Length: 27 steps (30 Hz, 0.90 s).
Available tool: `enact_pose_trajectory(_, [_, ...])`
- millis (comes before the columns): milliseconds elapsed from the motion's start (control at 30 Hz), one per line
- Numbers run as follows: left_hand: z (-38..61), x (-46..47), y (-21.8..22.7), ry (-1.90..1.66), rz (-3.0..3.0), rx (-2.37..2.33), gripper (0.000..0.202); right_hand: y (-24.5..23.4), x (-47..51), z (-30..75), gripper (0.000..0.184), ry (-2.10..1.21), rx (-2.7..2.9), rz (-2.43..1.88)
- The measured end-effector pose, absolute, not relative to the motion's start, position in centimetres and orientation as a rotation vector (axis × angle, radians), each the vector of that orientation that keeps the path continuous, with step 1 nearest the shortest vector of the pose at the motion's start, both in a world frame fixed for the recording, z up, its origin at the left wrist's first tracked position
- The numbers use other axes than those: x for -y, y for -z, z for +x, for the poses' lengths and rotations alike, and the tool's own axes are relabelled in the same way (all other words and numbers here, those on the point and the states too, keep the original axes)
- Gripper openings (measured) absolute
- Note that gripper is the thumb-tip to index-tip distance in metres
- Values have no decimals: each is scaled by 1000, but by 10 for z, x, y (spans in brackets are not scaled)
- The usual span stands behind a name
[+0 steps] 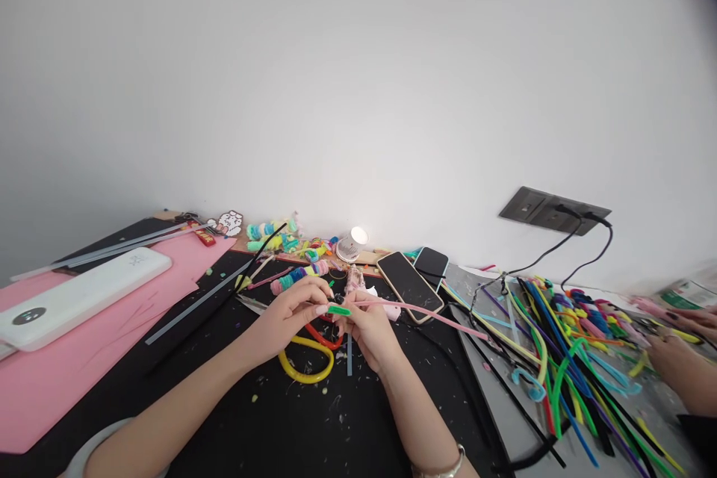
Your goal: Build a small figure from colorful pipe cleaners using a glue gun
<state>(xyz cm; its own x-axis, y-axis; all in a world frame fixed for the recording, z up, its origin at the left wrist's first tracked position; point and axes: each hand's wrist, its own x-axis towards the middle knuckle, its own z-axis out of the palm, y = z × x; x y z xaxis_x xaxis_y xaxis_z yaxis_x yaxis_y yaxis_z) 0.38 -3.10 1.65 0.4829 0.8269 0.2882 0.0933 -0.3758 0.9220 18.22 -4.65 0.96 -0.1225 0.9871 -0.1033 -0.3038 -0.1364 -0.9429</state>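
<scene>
Where the black mat fills the lower centre of the frame, the left hand pinches a short fuzzy green stub at its fingertips while the right hand grasps the near end of a thin pink pipe cleaner, which trails rightward from the grip, just above smooth, looped yellow scissors.

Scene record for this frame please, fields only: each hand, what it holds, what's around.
left hand: pinches green piece
right hand: grips pink pipe cleaner, trailing right
under hands: yellow-handled scissors on black mat
right side: pipe cleaner pile; another person's hands
left side: power bank on pink sheet
back: two phones
</scene>
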Motion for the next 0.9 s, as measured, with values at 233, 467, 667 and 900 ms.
enact_pose_trajectory(233, [6, 32, -16, -1055, 1588, -979, 28, -8, 49, 177, 39, -1354, 1233, -1035])
enact_pose_trajectory(467, [7, 31, -14, -1130, 1652, -1017, 27, -10, 53, 174, 42, -1316, 1347, -992])
enact_pose_trajectory(667, [9, 30, -11, -1121, 1700, -1044, 27, -14, 56, 174, 39, -1326, 1356, -946])
enact_pose_trajectory(900, [10, 30, -13, -1110, 1604, -1049, 30, -13, 58, 174, 39, -1337, 1397, -935])
